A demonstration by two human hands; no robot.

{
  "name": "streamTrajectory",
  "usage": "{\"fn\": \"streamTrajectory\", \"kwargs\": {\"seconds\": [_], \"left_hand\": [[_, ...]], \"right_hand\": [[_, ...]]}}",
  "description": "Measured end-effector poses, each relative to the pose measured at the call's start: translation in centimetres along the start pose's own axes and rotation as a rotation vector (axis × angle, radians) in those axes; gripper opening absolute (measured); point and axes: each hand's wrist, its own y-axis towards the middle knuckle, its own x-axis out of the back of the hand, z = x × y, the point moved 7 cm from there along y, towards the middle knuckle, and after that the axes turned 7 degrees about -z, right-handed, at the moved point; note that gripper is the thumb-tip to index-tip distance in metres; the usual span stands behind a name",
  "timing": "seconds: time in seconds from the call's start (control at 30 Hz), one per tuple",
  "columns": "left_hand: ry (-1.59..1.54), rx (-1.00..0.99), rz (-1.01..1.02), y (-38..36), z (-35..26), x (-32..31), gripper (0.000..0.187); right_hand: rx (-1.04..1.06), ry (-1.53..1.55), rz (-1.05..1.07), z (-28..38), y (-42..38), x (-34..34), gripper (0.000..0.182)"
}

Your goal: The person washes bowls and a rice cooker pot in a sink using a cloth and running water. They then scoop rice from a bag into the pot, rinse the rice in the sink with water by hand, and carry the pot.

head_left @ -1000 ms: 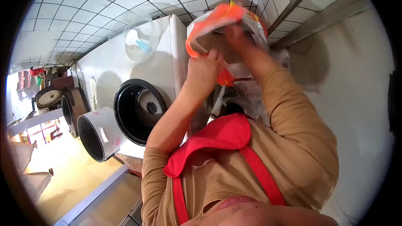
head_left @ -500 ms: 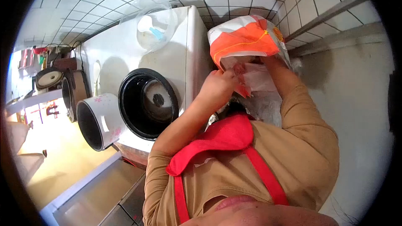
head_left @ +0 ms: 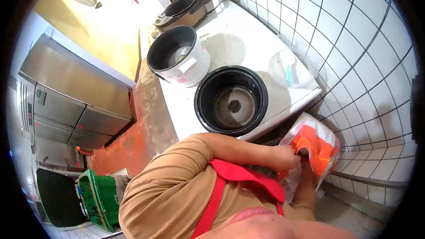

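Observation:
My left hand (head_left: 287, 157) is closed on the edge of the opening of an orange-and-white plastic bag (head_left: 312, 130). The bag stands low, between the white table and the tiled wall. My right hand reaches into the bag; only its wrist and forearm (head_left: 308, 179) show, and its fingers are hidden. Left of the bag, on the table, sits a black inner pot (head_left: 200, 108) with a little cloudy, wet-looking film at its bottom. What lies inside the bag cannot be seen.
On the white table (head_left: 276, 126) stand a white flowered cooker body (head_left: 199, 64), a brown rice cooker (head_left: 188, 15) with its lid up, and a clear plastic basin (head_left: 305, 82) holding a white scoop (head_left: 287, 57). Steel cabinets (head_left: 75, 75) and a green bin (head_left: 99, 199) are at left.
My view has swung round, so the table and bag appear turned and the steel cabinets and green bin show more. My left hand stays at the bag's edge, my right arm in it.

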Motion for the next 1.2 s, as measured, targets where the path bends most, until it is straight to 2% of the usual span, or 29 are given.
{"fn": "streamTrajectory", "kwargs": {"seconds": [0.03,0.13,0.23,0.33,0.43,0.5,0.53,0.6,0.67,0.73,0.93,1.0,1.03,1.07,1.1,1.13,1.17,1.2], "left_hand": [[0.022,-0.13,-0.006,0.2,0.9,-0.4,0.018],[-0.289,0.252,0.094,0.2,1.9,-0.2,0.019],[0.0,-0.022,-0.005,0.7,0.8,0.2,0.02],[0.088,-0.122,-0.043,0.8,0.3,-0.1,0.019],[-0.02,-0.047,-0.079,0.9,1.0,-0.5,0.018],[-0.005,-0.065,-0.071,0.9,1.5,-0.9,0.019],[0.023,-0.085,-0.077,0.7,1.5,-0.6,0.019],[0.095,-0.134,-0.104,0.1,1.0,0.5,0.018],[0.167,-0.184,-0.123,-0.4,0.3,1.9,0.017],[0.22,-0.223,-0.12,-0.9,0.0,3.1,0.016],[0.206,-0.197,-0.155,-1.2,1.2,3.0,0.015],[0.213,-0.274,-0.267,-1.9,0.9,3.9,0.015],[0.188,-0.249,-0.238,-1.9,0.9,4.1,0.014],[0.213,-0.248,-0.172,-2.0,0.7,4.4,0.014],[0.176,-0.237,-0.205,-2.1,1.0,4.3,0.014],[0.007,-0.139,-0.226,-1.7,2.1,3.5,0.014],[0.068,-0.169,-0.259,-2.0,1.6,4.2,0.014],[0.13,-0.197,-0.294,-2.4,1.0,4.9,0.014]], "right_hand": [[-0.002,0.0,-0.017,-0.2,0.9,0.8,0.016],[0.025,0.022,-0.012,0.2,0.1,1.6,0.017],[0.063,0.02,0.0,1.3,-0.3,2.5,0.017],[0.145,-0.015,0.04,2.4,0.3,3.4,0.017],[0.361,-0.163,0.163,3.9,-0.2,3.0,0.018],[0.153,0.001,0.03,3.3,-2.1,2.2,0.019],[0.026,0.079,-0.062,4.2,-6.2,-0.6,0.019],[-0.112,0.264,-0.121,3.9,-6.7,-1.2,0.02],[-0.137,0.47,-0.056,2.5,-0.9,3.4,0.02],[0.107,0.193,0.06,3.9,-1.3,2.9,0.02],[0.214,-0.122,0.261,4.1,-5.5,-0.1,0.024],[0.029,0.202,0.234,3.7,-6.0,-1.8,0.031],[-0.162,0.531,0.156,3.3,-6.1,-2.2,0.035],[-0.095,0.438,0.221,3.7,-6.3,-2.2,0.039],[-0.023,0.347,0.281,4.1,-6.6,-2.2,0.044],[0.041,0.427,0.111,4.5,-8.3,-3.4,0.046],[0.049,0.354,0.086,4.2,-7.1,-1.5,0.049],[0.127,0.388,0.147,5.2,-11.3,-4.6,0.051]]}}
